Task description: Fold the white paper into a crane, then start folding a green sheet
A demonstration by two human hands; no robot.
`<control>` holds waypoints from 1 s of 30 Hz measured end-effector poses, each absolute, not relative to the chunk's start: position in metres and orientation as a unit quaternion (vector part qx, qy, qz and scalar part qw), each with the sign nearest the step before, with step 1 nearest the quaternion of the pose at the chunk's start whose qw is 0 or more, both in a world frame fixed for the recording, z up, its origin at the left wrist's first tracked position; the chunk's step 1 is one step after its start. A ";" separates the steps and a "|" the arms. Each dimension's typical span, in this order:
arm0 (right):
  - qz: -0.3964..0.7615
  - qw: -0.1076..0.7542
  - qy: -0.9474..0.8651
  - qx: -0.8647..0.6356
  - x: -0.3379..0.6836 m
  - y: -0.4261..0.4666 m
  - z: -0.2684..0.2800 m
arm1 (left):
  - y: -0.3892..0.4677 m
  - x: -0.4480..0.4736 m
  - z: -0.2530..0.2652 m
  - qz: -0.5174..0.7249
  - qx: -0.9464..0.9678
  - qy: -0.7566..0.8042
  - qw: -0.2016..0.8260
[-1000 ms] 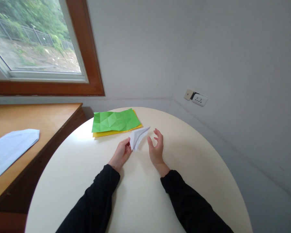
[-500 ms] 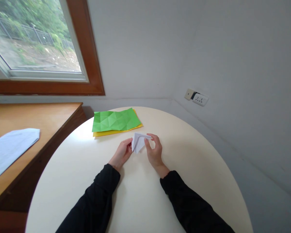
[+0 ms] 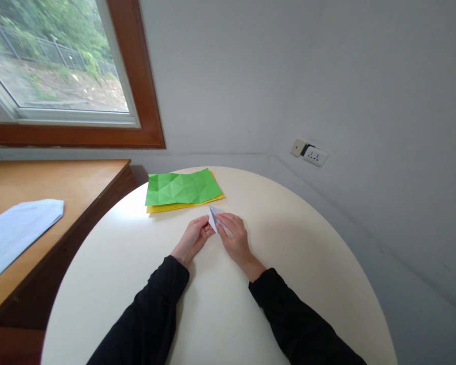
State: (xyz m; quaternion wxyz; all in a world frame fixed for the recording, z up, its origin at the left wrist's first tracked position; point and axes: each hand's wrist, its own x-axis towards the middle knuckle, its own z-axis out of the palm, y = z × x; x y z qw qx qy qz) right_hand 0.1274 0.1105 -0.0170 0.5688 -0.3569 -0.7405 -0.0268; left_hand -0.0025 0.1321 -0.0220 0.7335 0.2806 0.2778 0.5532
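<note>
A small folded white paper [image 3: 213, 219] is held up between my two hands, a little above the table. My left hand [image 3: 194, 236] pinches its left edge. From the other side my right hand [image 3: 234, 236] closes over the paper with thumb and fingers, hiding much of its right part. Just beyond the hands lies a creased green sheet of paper [image 3: 182, 187], on top of a yellow sheet [image 3: 167, 208] whose front edge shows.
The round cream table [image 3: 289, 243] extends around my arms. At left stands a wooden desk [image 3: 79, 185] bearing a folded pale-blue cloth [image 3: 21, 228]. A window [image 3: 61, 61] and a wall socket [image 3: 315, 155] are beyond.
My right hand has moved left, nearer my left hand, and now covers more of the white paper. The paper shows as a narrower shape than before. The green and yellow sheets lie unmoved.
</note>
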 end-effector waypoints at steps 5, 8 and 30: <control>-0.018 0.543 -0.758 -0.360 0.128 0.107 -0.015 | 0.131 -0.003 -0.021 0.554 0.287 0.272 0.733; -0.019 0.518 -0.772 -0.367 0.127 0.104 -0.014 | 0.130 -0.002 -0.020 0.560 0.291 0.267 0.728; -0.018 0.564 -0.724 -0.396 0.129 0.102 -0.013 | 0.130 0.000 -0.013 0.594 0.222 0.281 0.720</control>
